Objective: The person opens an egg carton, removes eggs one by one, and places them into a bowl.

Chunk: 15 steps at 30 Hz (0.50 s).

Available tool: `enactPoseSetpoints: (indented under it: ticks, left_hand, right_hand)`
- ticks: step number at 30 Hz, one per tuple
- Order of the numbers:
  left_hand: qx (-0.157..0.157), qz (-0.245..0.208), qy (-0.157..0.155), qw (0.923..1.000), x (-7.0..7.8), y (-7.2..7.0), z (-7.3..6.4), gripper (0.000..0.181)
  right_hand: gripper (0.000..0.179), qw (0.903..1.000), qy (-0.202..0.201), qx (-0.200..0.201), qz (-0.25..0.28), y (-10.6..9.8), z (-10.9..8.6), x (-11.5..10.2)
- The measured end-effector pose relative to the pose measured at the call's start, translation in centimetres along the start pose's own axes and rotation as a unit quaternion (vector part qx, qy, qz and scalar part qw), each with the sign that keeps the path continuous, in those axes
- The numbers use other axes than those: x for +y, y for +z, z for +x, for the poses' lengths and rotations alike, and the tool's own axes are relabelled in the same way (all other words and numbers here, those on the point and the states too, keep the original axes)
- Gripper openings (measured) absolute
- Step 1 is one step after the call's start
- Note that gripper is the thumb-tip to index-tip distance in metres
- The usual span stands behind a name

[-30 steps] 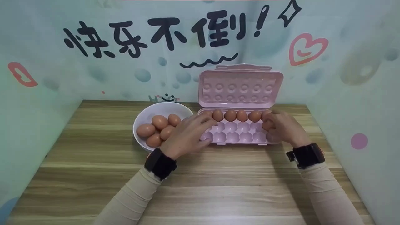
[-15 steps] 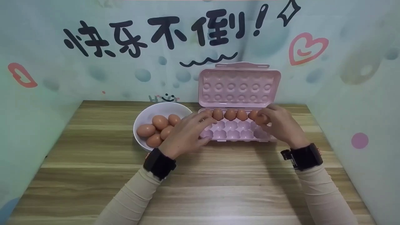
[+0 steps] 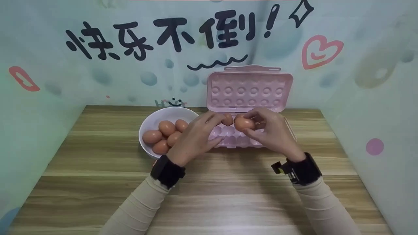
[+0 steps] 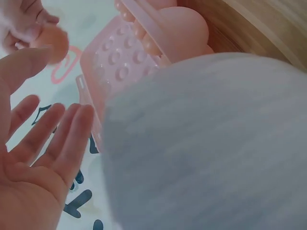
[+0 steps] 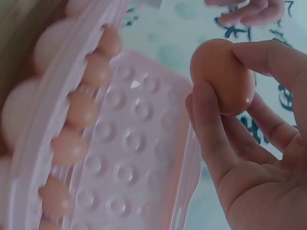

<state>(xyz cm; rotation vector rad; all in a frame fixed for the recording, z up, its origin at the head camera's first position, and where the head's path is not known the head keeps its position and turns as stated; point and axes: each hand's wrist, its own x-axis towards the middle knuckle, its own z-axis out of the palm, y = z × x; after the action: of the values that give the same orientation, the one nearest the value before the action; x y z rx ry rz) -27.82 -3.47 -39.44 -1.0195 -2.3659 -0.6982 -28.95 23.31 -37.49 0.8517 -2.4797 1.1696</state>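
My right hand pinches a brown egg between thumb and fingers, above the pink egg carton; the grip shows plainly in the right wrist view. To its left, my left hand hovers between the bowl and the carton, its fingers loose and holding nothing. The left wrist view shows that palm bare. A row of brown eggs fills the carton's back row in the right wrist view; in the head view my hands cover most of it. The front cups are partly hidden by both hands.
A white bowl with several brown eggs stands left of the carton, partly behind my left hand. The carton's lid stands raised against the printed backdrop. All rests on a wooden table.
My right hand has carried the egg leftward from the carton's right end toward my left hand. The left hand has hardly moved.
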Motion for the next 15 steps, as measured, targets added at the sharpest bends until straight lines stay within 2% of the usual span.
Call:
enactPoseSetpoints:
  ticks: [7, 15]
  left_hand:
    - [0.028, -0.002, 0.007, 0.9996, 0.4, -0.5, 0.0, 0.051]
    - [0.033, -0.027, 0.018, 0.9989, 0.4, -1.1, -0.1, 0.041]
  right_hand:
    - [0.034, 0.9963, 0.025, -0.03, 0.077, 2.4, 0.7, -2.6]
    - [0.035, 0.9921, 0.047, -0.036, 0.111, 3.8, 1.0, -3.5]
